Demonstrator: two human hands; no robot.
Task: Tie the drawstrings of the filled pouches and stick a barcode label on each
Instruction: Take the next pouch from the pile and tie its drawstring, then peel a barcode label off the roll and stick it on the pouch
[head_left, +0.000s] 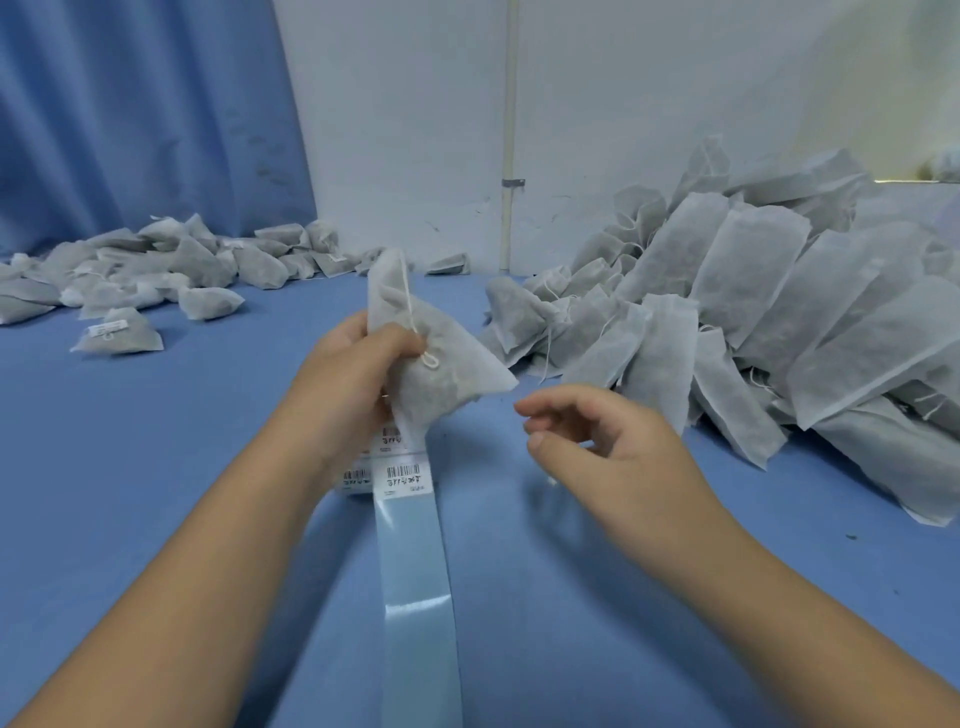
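A wide blue cloth-covered table (156, 493) fills the lower view. Behind it, a blue pleated curtain (130, 114) hangs at 10 o'clock and a white wall (623, 104) stands from 12 to 2 o'clock, with a thin white vertical pipe (510, 130) on it.

At 3 o'clock a big heap of flat, long white mesh pouches (779, 322) lies against the wall, many overlapping, with loose strings. At 9 to 10 o'clock a lower heap of plump, closed white mesh pouches (156, 270) is spread on the table. One of them, a small pouch with a white sticker (117, 338), lies alone at the near edge of this heap.

From 6 o'clock a glossy pale blue backing strip (415, 571) runs toward the centre; white barcode labels (402, 478) sit at its far end, partly under the left wrist.

At the centre, above the strip, the left hand (348, 384) grips the filled grey-white mesh pouch (447, 374), thumb on its front and fingers curled behind its left edge. Its white drawstring (408, 296) runs down to a small knot (431, 359) just beside the thumb.

The right hand (608, 441) hovers at 4 o'clock, near the pouch corner but apart from it, fingers loosely bent and separated, holding nothing.
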